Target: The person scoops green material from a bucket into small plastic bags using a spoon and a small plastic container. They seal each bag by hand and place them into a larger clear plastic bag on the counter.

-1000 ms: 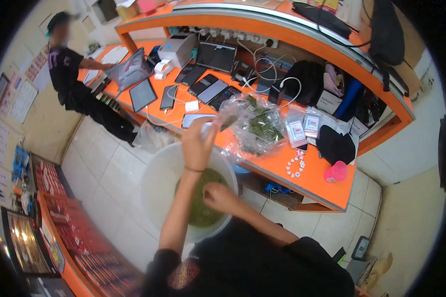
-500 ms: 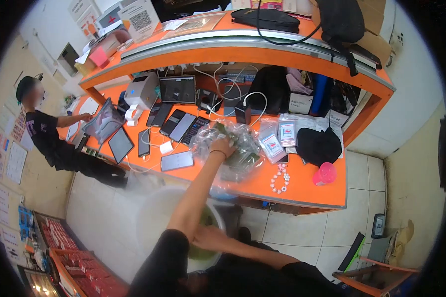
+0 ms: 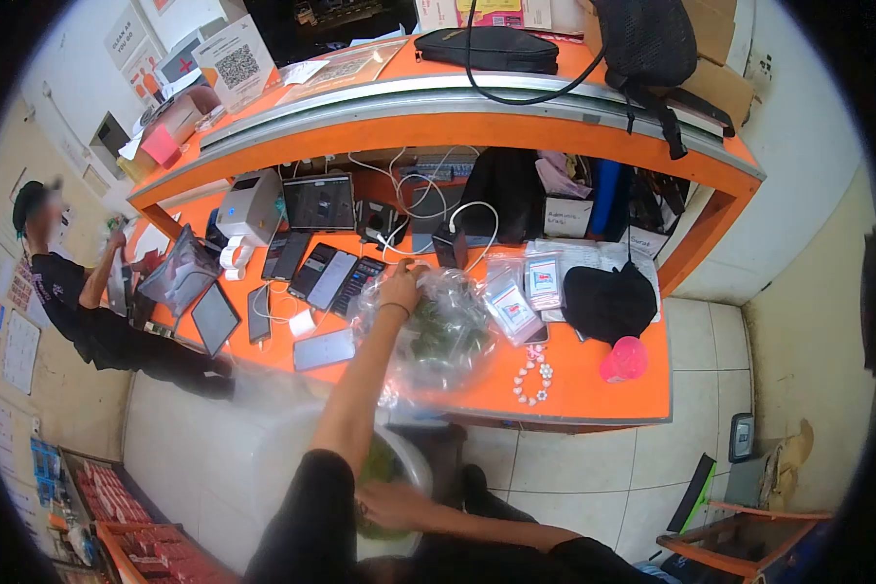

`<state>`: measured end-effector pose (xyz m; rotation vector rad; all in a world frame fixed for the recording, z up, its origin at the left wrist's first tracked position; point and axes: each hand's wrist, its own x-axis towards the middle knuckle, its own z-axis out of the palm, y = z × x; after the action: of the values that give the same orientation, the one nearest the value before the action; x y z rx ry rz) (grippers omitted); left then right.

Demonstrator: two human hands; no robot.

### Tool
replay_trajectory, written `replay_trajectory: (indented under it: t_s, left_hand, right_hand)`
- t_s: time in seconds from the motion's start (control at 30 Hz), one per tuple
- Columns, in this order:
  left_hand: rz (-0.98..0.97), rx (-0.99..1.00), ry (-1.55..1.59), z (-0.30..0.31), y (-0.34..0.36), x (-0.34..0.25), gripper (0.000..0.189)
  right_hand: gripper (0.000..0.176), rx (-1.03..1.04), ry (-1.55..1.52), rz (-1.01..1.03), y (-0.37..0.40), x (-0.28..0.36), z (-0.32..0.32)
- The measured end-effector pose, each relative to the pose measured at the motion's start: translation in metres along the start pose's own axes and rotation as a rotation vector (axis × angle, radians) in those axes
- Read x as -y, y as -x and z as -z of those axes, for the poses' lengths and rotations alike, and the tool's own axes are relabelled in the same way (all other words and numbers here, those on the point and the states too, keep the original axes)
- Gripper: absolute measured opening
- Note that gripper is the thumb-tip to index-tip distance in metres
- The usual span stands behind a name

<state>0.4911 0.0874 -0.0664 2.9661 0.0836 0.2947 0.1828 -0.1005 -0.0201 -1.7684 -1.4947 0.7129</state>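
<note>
On the orange counter, my left hand (image 3: pixel 401 286) is closed on the upper left edge of a clear plastic bag (image 3: pixel 472 302). Green leafy stuff (image 3: pixel 443 334) shows through the crumpled film. Lower down, my right hand (image 3: pixel 395 507) is at a large whitish tub (image 3: pixel 297 443), over the green contents (image 3: pixel 384 462) inside it. Its fingers look curled, and what they may hold cannot be made out. My left forearm passes over the tub and hides part of it.
Phones (image 3: pixel 324 349), a tablet (image 3: pixel 215 318) and cables lie left of the bag. Small packets (image 3: pixel 508 307), a beaded strap (image 3: pixel 532 380), a black pouch (image 3: pixel 610 302) and a pink cup (image 3: pixel 624 360) are on its right. A person (image 3: pixel 78 292) stands at the far left.
My left hand has shifted from over the leafy stuff to the bag's upper left edge. My right hand has moved slightly down and left at the tub. The view has shifted a little.
</note>
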Motion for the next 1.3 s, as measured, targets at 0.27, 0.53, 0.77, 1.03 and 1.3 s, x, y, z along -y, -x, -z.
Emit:
replay_trajectory:
  t_s: [0.27, 0.53, 0.77, 1.03, 1.3]
  left_hand:
    - [-0.077, -0.214, 0.218, 0.063, -0.034, -0.017, 0.029]
    - [-0.275, -0.248, 0.318, 0.136, -0.024, -0.068, 0.027]
    - [-0.222, -0.157, 0.41, 0.076, 0.046, -0.057, 0.049]
    - [-0.011, 0.554, -0.165, 0.042, 0.139, -0.078, 0.05]
    - [0.13, 0.337, -0.117, 0.08, 0.129, -0.062, 0.039]
  right_hand:
    - [0.031, -0.065, 0.059, 0.041, -0.001, -0.007, -0.011]
    - [0.035, -0.021, 0.071, 0.0, -0.003, -0.006, -0.011]
    - [0.038, -0.142, 0.102, 0.005, 0.0, 0.0, -0.009]
    - [0.031, -0.085, 0.069, -0.073, -0.004, -0.002, -0.017]
    - [0.028, -0.154, 0.135, -0.004, -0.004, -0.004, -0.022]
